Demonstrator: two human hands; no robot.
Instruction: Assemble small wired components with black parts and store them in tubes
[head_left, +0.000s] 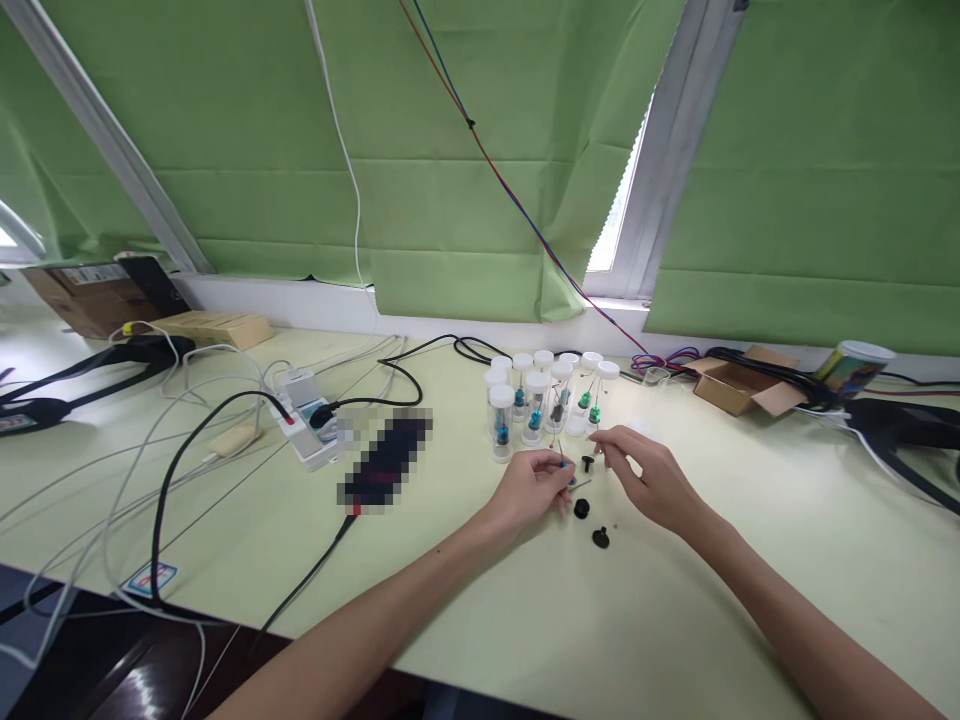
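Note:
My left hand (531, 486) is closed, its thumb and fingers pinching a small blue part with thin rods (564, 463) just above the table. My right hand (651, 474) is to the right of it, with thumb and fingertips drawn together; whatever they hold, if anything, is too small to make out. Between and below the hands lie several black round parts: a small stemmed one (587, 463), a thick one (582, 509) and a disc with a stem (601, 538). Behind the hands stand several clear tubes with white caps (502, 424), with blue or green pieces inside.
To the left are a power strip (306, 437), a blurred-out dark device (388, 460) and tangled cables (161, 480). An open cardboard box (739, 382), a clear cup (655, 377) and a white-lidded canister (855, 370) stand at the back right. Green blinds (480, 220) hang behind.

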